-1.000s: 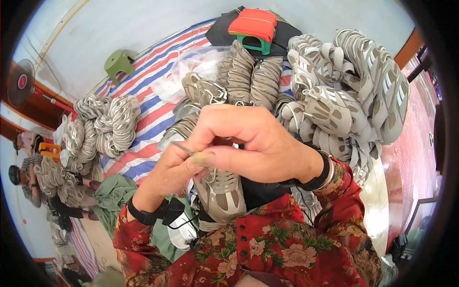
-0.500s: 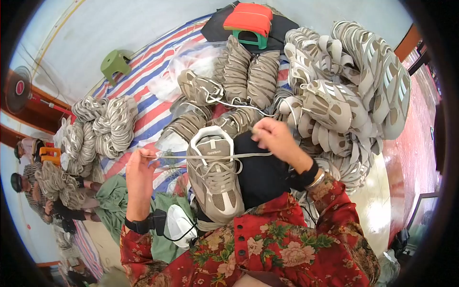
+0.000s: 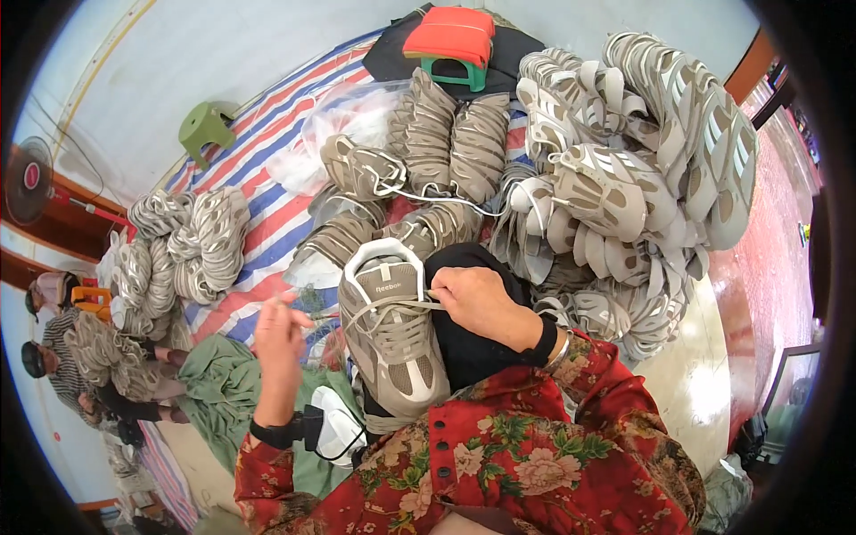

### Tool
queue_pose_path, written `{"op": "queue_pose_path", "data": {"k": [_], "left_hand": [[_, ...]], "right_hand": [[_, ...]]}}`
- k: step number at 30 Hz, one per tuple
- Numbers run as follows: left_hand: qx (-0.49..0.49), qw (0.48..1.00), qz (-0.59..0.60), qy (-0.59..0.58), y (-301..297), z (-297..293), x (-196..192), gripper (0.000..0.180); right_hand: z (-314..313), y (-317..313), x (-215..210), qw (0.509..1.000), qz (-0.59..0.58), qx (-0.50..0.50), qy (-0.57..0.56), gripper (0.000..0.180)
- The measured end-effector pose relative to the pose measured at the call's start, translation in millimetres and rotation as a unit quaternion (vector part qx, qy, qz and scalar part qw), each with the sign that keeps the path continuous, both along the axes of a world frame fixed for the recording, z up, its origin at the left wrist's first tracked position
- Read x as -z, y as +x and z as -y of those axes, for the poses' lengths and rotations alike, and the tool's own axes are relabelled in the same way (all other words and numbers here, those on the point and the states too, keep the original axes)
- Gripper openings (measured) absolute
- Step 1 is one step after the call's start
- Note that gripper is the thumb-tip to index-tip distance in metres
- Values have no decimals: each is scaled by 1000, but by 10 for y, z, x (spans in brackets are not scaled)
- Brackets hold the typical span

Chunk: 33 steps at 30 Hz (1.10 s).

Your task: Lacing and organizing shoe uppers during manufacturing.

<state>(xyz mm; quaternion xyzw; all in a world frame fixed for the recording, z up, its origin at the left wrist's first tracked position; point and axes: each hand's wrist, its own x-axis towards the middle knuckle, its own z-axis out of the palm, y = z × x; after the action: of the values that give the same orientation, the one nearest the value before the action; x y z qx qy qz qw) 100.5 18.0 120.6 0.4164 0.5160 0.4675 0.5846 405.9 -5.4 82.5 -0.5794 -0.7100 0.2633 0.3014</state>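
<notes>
1. A beige sneaker (image 3: 390,334) lies on the person's lap, just below the middle of the view, with its white-rimmed opening pointing toward 12 o'clock.
2. The right hand (image 3: 479,301) rests at 3 o'clock of the sneaker, its fingers pressed together and pinching the pale shoelace (image 3: 392,309) at the shoe's edge.
3. The left hand (image 3: 279,334) is raised at 9 o'clock of the sneaker, apart from it; its fingers pinch the other end of the lace, which runs taut across the shoe.
4. Piles of matching sneakers (image 3: 624,152) fill the floor from 12 to 3 o'clock, some tied in bundles.
5. A striped tarp (image 3: 267,192) lies under the shoes at 11 o'clock, with another bundle of sneakers (image 3: 192,241) on it.
6. A red-topped stool (image 3: 448,40) stands at 12 o'clock; a small green stool (image 3: 205,129) stands at 10 o'clock.
7. A green cloth (image 3: 223,392) lies at 8 o'clock.
</notes>
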Motion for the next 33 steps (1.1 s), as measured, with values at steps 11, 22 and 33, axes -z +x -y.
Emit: {"op": "queue_pose_path", "data": {"k": [11, 22, 33], "left_hand": [[124, 919, -320, 194, 629, 68, 76, 15], [88, 991, -45, 92, 676, 105, 510, 19], [64, 992, -60, 96, 664, 122, 537, 19]], "right_hand": [[11, -55, 99, 988, 73, -21, 132, 5], [94, 395, -209, 994, -87, -15, 69, 25], [317, 2264, -469, 881, 383, 263, 88, 28]]}}
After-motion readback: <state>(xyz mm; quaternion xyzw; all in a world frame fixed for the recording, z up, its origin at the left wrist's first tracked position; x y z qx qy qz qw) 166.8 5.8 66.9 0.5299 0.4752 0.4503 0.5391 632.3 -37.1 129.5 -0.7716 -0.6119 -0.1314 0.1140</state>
